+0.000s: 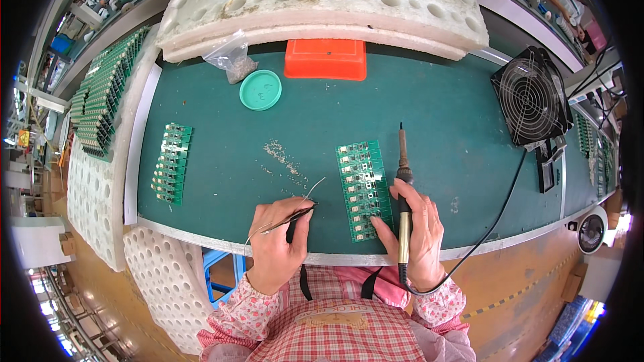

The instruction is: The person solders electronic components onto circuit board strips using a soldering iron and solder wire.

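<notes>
My left hand (278,238) is closed on a pair of dark tweezers (299,215). A thin silvery strand that looks like solder wire (314,188) also runs through its fingers and sticks out past them. In my right hand (421,231) lies a soldering iron (404,169), its dark tip pointing away from me. The right thumb rests at the near right part of a green circuit board panel (361,191), which bears rows of small components. Beyond the left hand, many tiny pale parts (283,159) are strewn on the green work mat (235,151).
Another board panel (172,164) lies at the left. Toward the back are a plastic bag (233,60), a round green lid (260,90) and an upside-down red tray (325,60). A black fan (530,97) stands at right. White foam block (322,10) spans the back; stacked boards (107,94) stand left.
</notes>
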Available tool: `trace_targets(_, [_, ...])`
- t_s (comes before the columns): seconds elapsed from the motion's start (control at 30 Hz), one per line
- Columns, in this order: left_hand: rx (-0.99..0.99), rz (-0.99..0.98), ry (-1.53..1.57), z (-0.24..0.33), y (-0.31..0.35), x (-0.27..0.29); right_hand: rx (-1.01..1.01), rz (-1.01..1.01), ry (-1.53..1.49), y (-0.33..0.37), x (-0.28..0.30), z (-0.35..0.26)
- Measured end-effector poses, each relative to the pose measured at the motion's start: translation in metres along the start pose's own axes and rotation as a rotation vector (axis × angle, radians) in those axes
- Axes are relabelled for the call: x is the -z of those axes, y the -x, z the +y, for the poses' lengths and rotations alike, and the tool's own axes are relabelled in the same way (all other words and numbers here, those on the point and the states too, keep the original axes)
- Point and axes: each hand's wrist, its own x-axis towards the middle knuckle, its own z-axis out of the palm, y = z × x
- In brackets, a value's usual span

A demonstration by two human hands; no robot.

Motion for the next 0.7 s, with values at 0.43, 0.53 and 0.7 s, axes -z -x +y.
trace_targets(0.43, [-0.049,-0.008,-0.013,0.004,-0.004,-0.004,0.012,0.053,-0.015,-0.001,0.001,-0.001])
trace_targets(0.53, [-0.059,-0.016,0.048,0.007,-0.009,-0.011,0.027,0.097,-0.025,0.000,0.001,0.001])
trace_targets(0.7, [-0.086,-0.063,0.152,0.011,-0.020,-0.026,-0.001,0.121,-0.036,0.002,0.003,0.003])
